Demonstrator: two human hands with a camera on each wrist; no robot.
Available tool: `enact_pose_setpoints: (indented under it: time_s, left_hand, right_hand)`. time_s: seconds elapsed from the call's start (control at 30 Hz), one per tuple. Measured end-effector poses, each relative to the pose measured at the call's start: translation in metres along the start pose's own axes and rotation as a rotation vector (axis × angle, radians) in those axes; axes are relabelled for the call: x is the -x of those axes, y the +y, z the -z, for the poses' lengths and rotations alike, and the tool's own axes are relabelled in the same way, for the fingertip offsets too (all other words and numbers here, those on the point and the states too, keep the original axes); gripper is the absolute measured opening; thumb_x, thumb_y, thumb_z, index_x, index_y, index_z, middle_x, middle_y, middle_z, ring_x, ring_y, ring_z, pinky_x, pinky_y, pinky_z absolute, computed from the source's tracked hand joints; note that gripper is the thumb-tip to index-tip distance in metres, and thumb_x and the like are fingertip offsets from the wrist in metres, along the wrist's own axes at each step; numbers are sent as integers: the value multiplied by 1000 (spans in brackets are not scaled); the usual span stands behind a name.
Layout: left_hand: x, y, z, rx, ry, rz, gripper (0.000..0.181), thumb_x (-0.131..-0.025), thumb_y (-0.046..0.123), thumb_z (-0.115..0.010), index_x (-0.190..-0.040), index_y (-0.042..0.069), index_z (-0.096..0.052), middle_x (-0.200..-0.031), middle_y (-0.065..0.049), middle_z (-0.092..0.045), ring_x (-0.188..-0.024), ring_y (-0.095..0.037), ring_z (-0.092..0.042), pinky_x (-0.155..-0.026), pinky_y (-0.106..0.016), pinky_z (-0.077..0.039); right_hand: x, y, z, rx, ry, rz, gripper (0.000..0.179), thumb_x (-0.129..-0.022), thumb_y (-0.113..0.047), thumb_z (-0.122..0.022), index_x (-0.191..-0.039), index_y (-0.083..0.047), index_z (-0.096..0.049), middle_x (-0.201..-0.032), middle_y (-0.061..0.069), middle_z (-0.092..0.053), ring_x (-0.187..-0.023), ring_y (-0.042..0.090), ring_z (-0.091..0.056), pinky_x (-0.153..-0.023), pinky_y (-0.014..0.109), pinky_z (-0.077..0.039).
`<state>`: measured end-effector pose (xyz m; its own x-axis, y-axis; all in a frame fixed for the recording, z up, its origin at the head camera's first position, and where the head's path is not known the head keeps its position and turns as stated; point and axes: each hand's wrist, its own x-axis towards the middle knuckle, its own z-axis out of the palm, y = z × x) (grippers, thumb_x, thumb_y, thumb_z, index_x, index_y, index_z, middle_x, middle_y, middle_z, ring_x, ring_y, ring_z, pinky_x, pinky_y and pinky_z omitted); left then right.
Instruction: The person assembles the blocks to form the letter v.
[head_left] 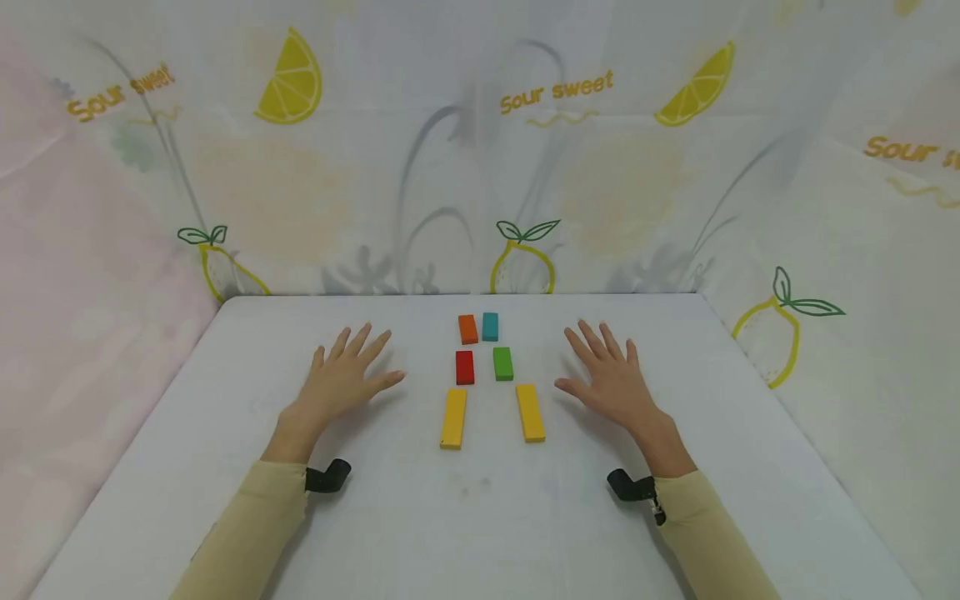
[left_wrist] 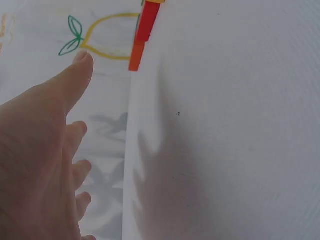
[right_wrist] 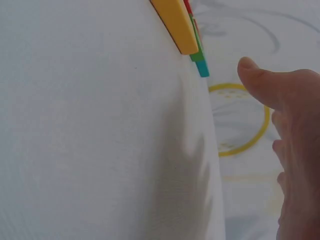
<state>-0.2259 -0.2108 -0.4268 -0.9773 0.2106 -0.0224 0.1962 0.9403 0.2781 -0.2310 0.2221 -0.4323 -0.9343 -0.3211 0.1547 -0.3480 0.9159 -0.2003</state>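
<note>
Between the two hands, several small blocks lie on the white table in two loose columns. The left column has an orange block (head_left: pixel 468 329) at the back, a red block (head_left: pixel 465 367) and a long yellow block (head_left: pixel 453 419) at the front. On the right are a blue block (head_left: pixel 490 327), a green block (head_left: pixel 502 364) and another long yellow block (head_left: pixel 530 413). My left hand (head_left: pixel 341 377) is spread left of the blocks, holding nothing. My right hand (head_left: pixel 609 372) is likewise spread to their right, touching no block. Shadows show under both hands in the wrist views.
The white table (head_left: pixel 465 533) ends at a back edge against a hanging cloth (head_left: pixel 465 167) printed with lemons and lettering. A black wrist camera (head_left: pixel 328 476) sits on the left sleeve, and a second black camera (head_left: pixel 630 486) on the right one.
</note>
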Motion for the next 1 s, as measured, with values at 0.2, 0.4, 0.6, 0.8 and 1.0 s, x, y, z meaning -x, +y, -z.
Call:
enact_pose_setpoints:
  time_s: [0.2,0.4,0.6,0.8,1.0]
  left_hand:
    - [-1,4,-8,36,18,-49,86,-89,77,-44,-158,32,-23,-168,-9,-14,-154,-43,-6,-115,-73,-5]
    - [-3,12,-10,32,-21,-86,86,-88,78,-45,-158,34,-22,-169,-5,-12,-155,-41,-3,-116,-72,-2]
    - [-3,20,-12,-12,-48,-123,85,-88,75,-48,-158,36,-20,-169,-3,-11,-155,-39,-3,-117,-71,-3]
    - [-4,28,-15,-20,-58,-180,84,-87,72,-54,-157,35,-25,-168,-3,-17,-155,-38,-6,-117,-71,-7]
    - [-3,35,-21,-30,-60,-240,85,-86,68,-60,-156,34,-29,-167,-4,-21,-155,-39,-12,-116,-72,-11]
  right_hand:
    - [1,-7,0,-16,-27,33,86,-90,-59,-60,-159,-23,-23,-168,5,-16,-155,38,-8,-116,72,-5]
    - [1,-11,0,28,-60,74,84,-89,-59,-62,-157,-25,-29,-167,5,-20,-155,38,-11,-115,73,-10]
    - [0,-13,-1,26,-82,126,83,-89,-61,-61,-157,-27,-29,-167,2,-20,-155,36,-11,-116,71,-10]
    - [0,-17,-1,-31,-124,167,82,-88,-61,-62,-157,-29,-29,-167,2,-21,-155,37,-11,-116,71,-9]
    - [-1,-23,-1,-95,-172,186,81,-89,-54,-66,-157,-28,-30,-167,2,-21,-155,37,-12,-116,72,-10]
